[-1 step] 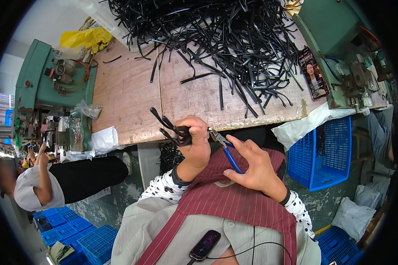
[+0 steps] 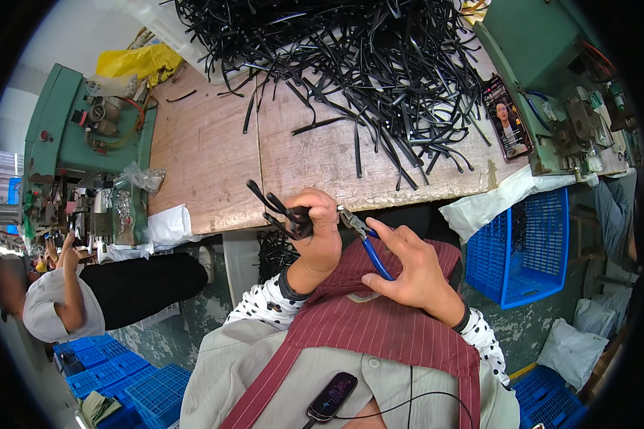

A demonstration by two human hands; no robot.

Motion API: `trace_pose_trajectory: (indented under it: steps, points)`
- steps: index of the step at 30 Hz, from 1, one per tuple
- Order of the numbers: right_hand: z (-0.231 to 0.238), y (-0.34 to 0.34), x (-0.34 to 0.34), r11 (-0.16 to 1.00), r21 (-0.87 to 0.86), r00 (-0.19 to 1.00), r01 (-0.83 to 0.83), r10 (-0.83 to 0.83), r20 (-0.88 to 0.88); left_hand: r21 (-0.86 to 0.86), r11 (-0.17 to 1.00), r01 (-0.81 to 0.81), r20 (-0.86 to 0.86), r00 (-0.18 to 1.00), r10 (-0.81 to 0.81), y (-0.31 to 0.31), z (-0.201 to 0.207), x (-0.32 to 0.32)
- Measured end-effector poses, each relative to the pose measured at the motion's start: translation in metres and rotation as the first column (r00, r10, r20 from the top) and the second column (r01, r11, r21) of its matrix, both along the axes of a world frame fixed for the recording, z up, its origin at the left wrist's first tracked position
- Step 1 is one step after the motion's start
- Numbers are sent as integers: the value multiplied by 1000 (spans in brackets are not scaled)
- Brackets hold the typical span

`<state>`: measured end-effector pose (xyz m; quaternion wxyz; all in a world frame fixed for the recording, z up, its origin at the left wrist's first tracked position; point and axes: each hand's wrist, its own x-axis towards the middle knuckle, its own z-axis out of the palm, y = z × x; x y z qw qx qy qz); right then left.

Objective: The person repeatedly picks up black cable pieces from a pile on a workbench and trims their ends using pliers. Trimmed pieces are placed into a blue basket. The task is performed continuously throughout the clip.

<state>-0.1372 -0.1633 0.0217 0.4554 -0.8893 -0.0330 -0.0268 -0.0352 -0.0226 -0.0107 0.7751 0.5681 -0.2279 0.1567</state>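
Note:
My left hand point(image 2: 319, 214) is closed round a small bunch of black eyeglass temples point(image 2: 275, 204), whose curved tips stick out on its left side. My right hand point(image 2: 415, 268) grips a pair of pliers with blue handles point(image 2: 376, 259). Their metal jaws meet a small bright end protruding from the left fist; whether they bite on it I cannot tell. Both hands hover just off the front edge of the wooden table point(image 2: 200, 143). Farther back lies a large tangled heap of similar black temples point(image 2: 379, 79), some spread loosely toward me.
Green machines point(image 2: 64, 136) flank the table, the left one with a gauge. A phone point(image 2: 506, 118) leans by the right machine. Below right hangs a blue plastic crate point(image 2: 519, 250); white sheeting point(image 2: 490, 204) drapes the edge. Another person point(image 2: 64, 300) sits at the left.
The tips of the temples in my left hand have shifted slightly right and down. My right hand and the pliers look unmoved.

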Motion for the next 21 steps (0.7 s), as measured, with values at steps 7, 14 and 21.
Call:
trace_pose_trajectory:
  steps: [7, 14, 21]
  points:
    - [-13, -1, -4, 1000, 28, 999, -1, 3, -44, -175, 983, 64, -387, 913, -128, 4, 4, -5]
    - [-15, 0, -9, 998, 31, 996, 60, -58, -70, 261, 951, 166, -448, 893, -33, 10, -12, 44]
    - [-17, -2, -15, 996, -87, 992, -10, -1, -126, 991, 98, -88, 83, 995, 57, -18, -55, 111]
